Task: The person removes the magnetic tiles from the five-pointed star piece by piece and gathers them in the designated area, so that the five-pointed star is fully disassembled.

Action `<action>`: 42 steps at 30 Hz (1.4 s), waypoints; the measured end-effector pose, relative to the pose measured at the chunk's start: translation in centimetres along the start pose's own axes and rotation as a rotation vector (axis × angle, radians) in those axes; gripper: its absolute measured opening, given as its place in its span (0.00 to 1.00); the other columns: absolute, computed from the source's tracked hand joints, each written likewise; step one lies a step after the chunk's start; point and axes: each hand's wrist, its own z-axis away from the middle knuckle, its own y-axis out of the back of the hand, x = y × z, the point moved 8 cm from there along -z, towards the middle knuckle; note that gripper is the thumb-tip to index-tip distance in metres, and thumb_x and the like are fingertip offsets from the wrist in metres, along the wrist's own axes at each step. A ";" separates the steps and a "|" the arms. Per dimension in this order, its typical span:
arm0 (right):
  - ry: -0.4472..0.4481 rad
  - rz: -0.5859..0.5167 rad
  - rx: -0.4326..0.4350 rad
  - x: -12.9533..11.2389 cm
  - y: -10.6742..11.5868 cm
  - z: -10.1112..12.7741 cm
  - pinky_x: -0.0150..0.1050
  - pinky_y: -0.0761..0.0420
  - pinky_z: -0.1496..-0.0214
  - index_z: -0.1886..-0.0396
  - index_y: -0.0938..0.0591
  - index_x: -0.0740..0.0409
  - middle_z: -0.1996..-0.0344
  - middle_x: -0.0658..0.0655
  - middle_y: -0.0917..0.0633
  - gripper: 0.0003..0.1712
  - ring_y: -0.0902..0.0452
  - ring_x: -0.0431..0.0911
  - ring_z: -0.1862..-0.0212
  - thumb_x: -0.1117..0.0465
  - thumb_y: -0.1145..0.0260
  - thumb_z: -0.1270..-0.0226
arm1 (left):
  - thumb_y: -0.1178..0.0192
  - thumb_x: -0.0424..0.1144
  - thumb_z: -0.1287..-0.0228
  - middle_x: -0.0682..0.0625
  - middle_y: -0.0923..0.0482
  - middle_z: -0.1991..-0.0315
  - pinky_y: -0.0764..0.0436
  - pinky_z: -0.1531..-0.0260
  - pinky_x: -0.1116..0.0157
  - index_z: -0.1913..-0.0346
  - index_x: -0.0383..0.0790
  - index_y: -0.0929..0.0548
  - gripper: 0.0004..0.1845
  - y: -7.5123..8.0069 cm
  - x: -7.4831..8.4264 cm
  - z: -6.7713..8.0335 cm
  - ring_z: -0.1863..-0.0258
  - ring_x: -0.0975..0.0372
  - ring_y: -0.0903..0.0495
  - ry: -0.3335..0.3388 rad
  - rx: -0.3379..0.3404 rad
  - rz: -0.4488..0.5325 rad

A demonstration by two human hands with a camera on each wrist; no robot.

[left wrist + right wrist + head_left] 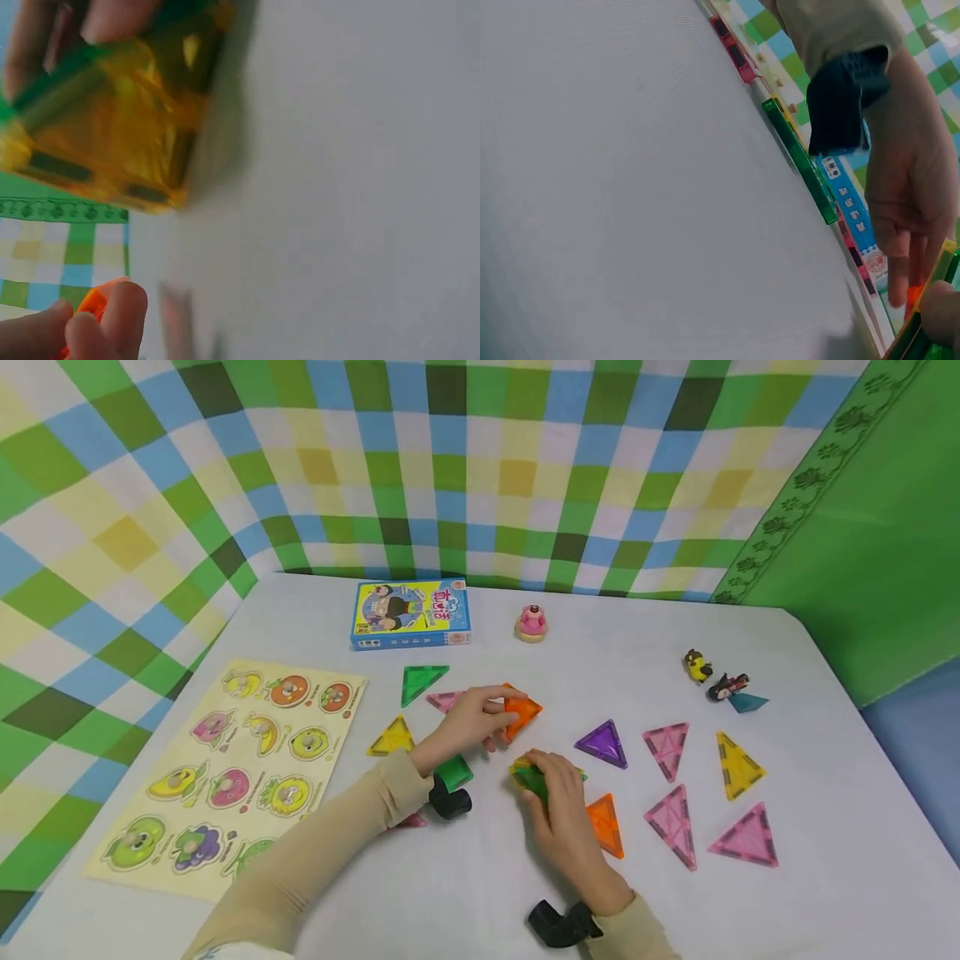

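Note:
My left hand (pixel 474 720) pinches an orange triangular magnetic tile (pixel 525 713) by its left side. Close by on the right, my right hand (pixel 561 814) grips a green tile (pixel 531 780) joined with yellow ones. In the left wrist view the yellow tile (pixel 127 127) tilts over the table, green edges behind it, and my left fingertips hold the orange tile (pixel 93 303) below. At the right wrist view's lower right corner, my right thumb presses the green and yellow tiles (pixel 930 300). A second orange tile (pixel 606 825) lies beside my right hand, partly covered by it.
Right of my hands lie a purple tile (pixel 604 744), a yellow tile (pixel 738 767) and several pink tiles (pixel 746 837). More tiles lie around my left forearm, including a green triangle (pixel 422 682). A fruit puzzle board (pixel 251 756), blue box (pixel 411 614) and small figurines (pixel 532 622) stand farther out.

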 end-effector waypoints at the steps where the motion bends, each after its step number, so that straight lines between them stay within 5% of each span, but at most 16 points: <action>1: -0.008 -0.001 -0.006 0.0 -0.1 0.0 0.54 0.40 0.44 0.44 0.32 0.66 0.46 0.66 0.31 0.27 0.39 0.59 0.43 0.71 0.36 0.44 | 0.42 0.35 0.39 0.47 0.20 0.71 0.25 0.86 0.66 0.46 0.44 0.22 0.17 0.0 -0.1 -0.3 0.84 0.54 0.23 0.001 -0.004 -0.032; 5: -0.062 -0.017 -0.018 0.3 -0.3 0.2 0.56 0.38 0.46 0.42 0.31 0.62 0.44 0.69 0.34 0.28 0.41 0.59 0.42 0.68 0.35 0.44 | 0.42 0.37 0.39 0.44 0.22 0.79 0.32 0.88 0.71 0.45 0.47 0.23 0.18 0.0 -0.2 -0.8 0.88 0.56 0.26 0.000 -0.012 -0.247; 11: -0.170 0.010 -0.040 1.2 -0.2 0.5 0.59 0.34 0.48 0.40 0.31 0.56 0.42 0.68 0.36 0.30 0.42 0.59 0.41 0.62 0.34 0.43 | 0.43 0.44 0.38 0.47 0.23 0.51 0.24 0.64 0.64 0.44 0.47 0.24 0.19 1.0 1.8 1.2 0.60 0.57 0.23 -0.083 0.077 -0.555; 14: -0.155 0.011 -0.053 1.2 -0.2 0.4 0.57 0.34 0.48 0.40 0.31 0.58 0.43 0.66 0.33 0.31 0.40 0.57 0.42 0.62 0.34 0.43 | 0.42 0.46 0.39 0.48 0.21 0.56 0.23 0.63 0.61 0.49 0.43 0.21 0.17 1.1 2.1 2.9 0.64 0.58 0.20 -0.114 0.045 -0.502; 18: -0.123 0.010 -0.036 1.2 0.5 0.2 0.56 0.35 0.47 0.42 0.30 0.59 0.46 0.62 0.29 0.30 0.37 0.56 0.44 0.64 0.32 0.46 | 0.39 0.46 0.42 0.52 0.20 0.70 0.27 0.81 0.67 0.53 0.42 0.19 0.16 -0.3 1.6 4.7 0.87 0.60 0.25 -0.151 -0.112 -0.325; 21: -0.132 0.022 -0.029 1.3 0.9 0.1 0.55 0.34 0.47 0.42 0.29 0.58 0.46 0.60 0.28 0.30 0.36 0.55 0.44 0.64 0.31 0.47 | 0.38 0.47 0.43 0.52 0.18 0.69 0.29 0.85 0.68 0.52 0.42 0.20 0.18 -1.3 1.2 5.2 0.87 0.61 0.25 -0.162 -0.155 -0.250; 27: -0.155 0.011 -0.055 1.3 0.3 0.0 0.57 0.33 0.49 0.42 0.29 0.57 0.45 0.63 0.29 0.28 0.37 0.58 0.43 0.62 0.33 0.44 | 0.40 0.41 0.40 0.50 0.18 0.72 0.26 0.86 0.66 0.57 0.37 0.19 0.13 -1.6 0.3 5.6 0.85 0.61 0.23 -0.130 -0.116 -0.174; 35: -0.125 0.010 -0.048 1.2 0.1 0.0 0.57 0.36 0.46 0.43 0.29 0.60 0.45 0.64 0.30 0.29 0.38 0.57 0.42 0.63 0.33 0.45 | 0.44 0.36 0.37 0.48 0.18 0.74 0.29 0.79 0.71 0.56 0.35 0.20 0.10 -1.5 0.8 6.6 0.86 0.67 0.27 -0.255 -0.064 -0.297; 42: -0.125 0.027 -0.053 1.2 0.2 0.1 0.58 0.39 0.44 0.44 0.28 0.63 0.44 0.67 0.30 0.28 0.40 0.61 0.41 0.64 0.33 0.46 | 0.43 0.33 0.39 0.48 0.17 0.69 0.38 0.89 0.70 0.64 0.40 0.21 0.02 0.9 0.2 8.3 0.89 0.59 0.26 -0.170 0.031 -0.118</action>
